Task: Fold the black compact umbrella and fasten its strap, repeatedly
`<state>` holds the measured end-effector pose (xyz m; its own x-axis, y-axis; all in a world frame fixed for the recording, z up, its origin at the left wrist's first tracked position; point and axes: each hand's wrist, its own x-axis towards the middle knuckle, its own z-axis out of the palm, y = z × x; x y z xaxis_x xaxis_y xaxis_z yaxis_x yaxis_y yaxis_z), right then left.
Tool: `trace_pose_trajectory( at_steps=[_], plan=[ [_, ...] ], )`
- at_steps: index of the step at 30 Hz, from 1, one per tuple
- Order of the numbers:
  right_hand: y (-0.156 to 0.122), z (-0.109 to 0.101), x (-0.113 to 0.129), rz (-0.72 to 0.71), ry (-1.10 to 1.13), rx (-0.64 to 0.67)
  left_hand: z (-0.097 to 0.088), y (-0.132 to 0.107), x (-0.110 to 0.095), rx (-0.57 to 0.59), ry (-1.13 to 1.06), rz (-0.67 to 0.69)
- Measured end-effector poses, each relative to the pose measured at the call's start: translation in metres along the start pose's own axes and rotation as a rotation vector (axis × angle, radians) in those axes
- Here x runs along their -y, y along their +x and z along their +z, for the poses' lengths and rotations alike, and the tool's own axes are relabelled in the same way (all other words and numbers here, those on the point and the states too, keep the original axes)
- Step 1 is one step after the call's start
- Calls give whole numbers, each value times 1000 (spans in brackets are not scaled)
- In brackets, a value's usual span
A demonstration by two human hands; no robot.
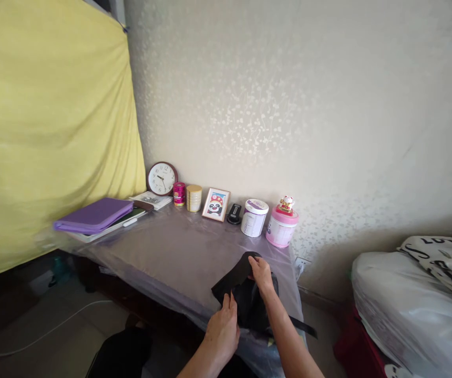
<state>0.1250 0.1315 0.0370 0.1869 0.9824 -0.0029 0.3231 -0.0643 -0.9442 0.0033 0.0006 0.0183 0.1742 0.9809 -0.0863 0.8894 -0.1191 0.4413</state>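
A black bag, soft and with a wide flap, lies at the near right corner of the table. Its dark strap sticks out past the table's right edge. My right hand is closed on the upper edge of the flap, thumb and fingers pinched together. Lower and to the left, my left hand has its fingers closed at the bag's front edge, under the flap. The bag's underside and part of its body are hidden behind my hands and forearms.
Plastic sheeting covers the table. Along the wall stand a clock, a pink can, a yellow-lidded jar, a picture frame, a black device, a white tub and a pink-lidded tub. A purple folder lies left.
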Motion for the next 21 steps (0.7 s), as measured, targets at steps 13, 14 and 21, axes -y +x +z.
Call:
trace_pose_trajectory(
  at_steps=[13,14,21],
  plan=[
    [-5,8,-2,-98,-165,127,1,-9,-3,-66,-58,-49],
    [-6,7,-1,-116,-184,133,1,-10,-4,-63,-45,-48],
    [-25,8,4,-350,-323,151,-3,-7,-9,30,100,-41]
  ],
)
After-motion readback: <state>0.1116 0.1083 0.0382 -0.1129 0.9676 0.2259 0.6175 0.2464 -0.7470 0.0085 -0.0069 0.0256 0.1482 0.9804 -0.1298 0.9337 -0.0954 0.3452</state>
